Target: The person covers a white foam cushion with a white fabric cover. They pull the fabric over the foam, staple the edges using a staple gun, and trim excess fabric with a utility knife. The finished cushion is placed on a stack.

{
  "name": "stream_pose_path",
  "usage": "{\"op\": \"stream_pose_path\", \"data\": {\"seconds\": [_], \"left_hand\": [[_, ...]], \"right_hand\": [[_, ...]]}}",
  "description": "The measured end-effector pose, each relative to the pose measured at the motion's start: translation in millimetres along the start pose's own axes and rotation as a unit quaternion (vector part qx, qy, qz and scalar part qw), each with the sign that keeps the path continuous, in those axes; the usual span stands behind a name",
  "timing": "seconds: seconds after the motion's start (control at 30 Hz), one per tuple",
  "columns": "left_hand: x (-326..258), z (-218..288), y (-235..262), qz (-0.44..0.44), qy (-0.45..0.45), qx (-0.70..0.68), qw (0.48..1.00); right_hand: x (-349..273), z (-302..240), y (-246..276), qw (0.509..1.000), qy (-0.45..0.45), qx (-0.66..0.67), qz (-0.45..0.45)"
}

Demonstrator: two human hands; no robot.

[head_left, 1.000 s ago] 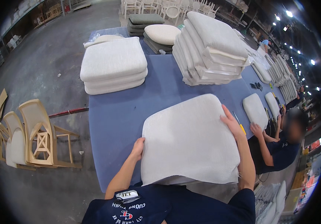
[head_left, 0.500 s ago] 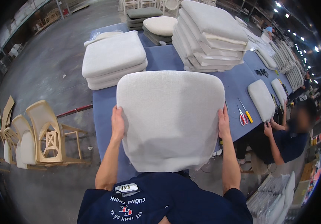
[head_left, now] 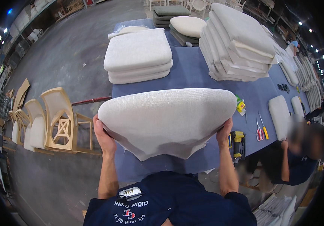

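Observation:
Between my two hands is a light grey fabric-covered seat cushion (head_left: 165,116), held above the blue worktable (head_left: 132,165). It tilts so that its rounded edge faces away from me, and loose cloth hangs in points on the near side. My left hand (head_left: 104,137) grips its left edge, thumb on the rim. On the right edge my right hand (head_left: 224,132) has a matching grip; the fingertips under the cushion are hidden on both sides. A yellow and black staple gun (head_left: 238,145) lies just right of my right hand.
Beyond the cushion stand a short cushion stack (head_left: 137,52) and a taller one (head_left: 237,45). Red-handled scissors (head_left: 260,133) and a yellow screwdriver (head_left: 264,132) lie to the right, near a co-worker (head_left: 297,162). Wooden chairs (head_left: 60,120) stand on the floor at left.
The cushion has tipped from showing its full face to a foreshortened, edge-on slant, still in both hands. My view has shifted, uncovering the staple gun and a small yellow-green package.

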State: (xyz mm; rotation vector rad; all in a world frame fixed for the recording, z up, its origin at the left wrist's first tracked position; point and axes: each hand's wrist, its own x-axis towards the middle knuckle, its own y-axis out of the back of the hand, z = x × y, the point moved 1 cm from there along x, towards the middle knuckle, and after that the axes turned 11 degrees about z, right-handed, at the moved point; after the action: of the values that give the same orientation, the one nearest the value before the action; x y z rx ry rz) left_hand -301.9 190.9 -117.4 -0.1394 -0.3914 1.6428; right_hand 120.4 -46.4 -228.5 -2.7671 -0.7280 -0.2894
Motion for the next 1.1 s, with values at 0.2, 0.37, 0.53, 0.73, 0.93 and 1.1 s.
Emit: {"op": "stream_pose_path", "data": {"seconds": [0.2, 0.37, 0.53, 0.73, 0.93, 1.1], "left_hand": [[-8, 6, 1, -0.041, -0.071, 0.064, 0.995], [-20, 11, 11, -0.03, -0.115, 0.106, 0.987], [-21, 2, 23, -0.041, -0.102, 0.08, 0.991], [-25, -2, 19, -0.024, -0.105, 0.091, 0.99], [-27, 5, 23, -0.005, -0.135, 0.101, 0.986], [-29, 3, 19, -0.003, -0.122, 0.094, 0.988]], "right_hand": [[-9, 10, 13, 0.996, -0.067, 0.012, 0.052], [24, -150, -45, 0.961, 0.215, -0.152, 0.085], [4, -290, -130, 0.831, 0.457, -0.318, 0.007], [-25, -224, -192, 0.662, 0.47, -0.553, -0.187], [-24, -270, -211, 0.726, 0.491, -0.441, -0.192], [-34, -223, -224, 0.68, 0.446, -0.53, -0.24]]}}
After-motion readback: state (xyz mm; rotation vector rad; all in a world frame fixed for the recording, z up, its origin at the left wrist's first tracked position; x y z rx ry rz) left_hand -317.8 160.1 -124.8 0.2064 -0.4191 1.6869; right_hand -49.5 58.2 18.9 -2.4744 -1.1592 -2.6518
